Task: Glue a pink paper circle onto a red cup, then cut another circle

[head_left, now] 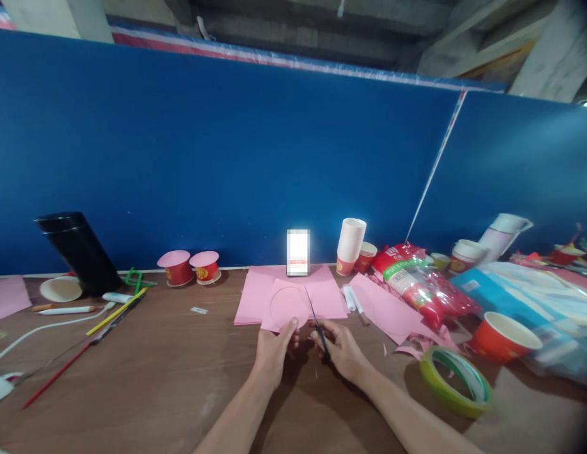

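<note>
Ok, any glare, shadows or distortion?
Head view: the upright white rectangular screen is overexposed and pixelated; head view: the black cylindrical flask leans outward, probably lens distortion; head view: shadow darkens the brown table between the left hand and right hand.

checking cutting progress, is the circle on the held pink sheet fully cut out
Not fully cut out: the pink sheet in the left hand extends beyond the circle on its left side.

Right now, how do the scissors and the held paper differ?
The scissors are dark and narrow; the paper is pink and broad. The scissors are in the right hand; the paper is in the left hand. The paper bears a round outline; the scissors do not. Both are held.
</note>
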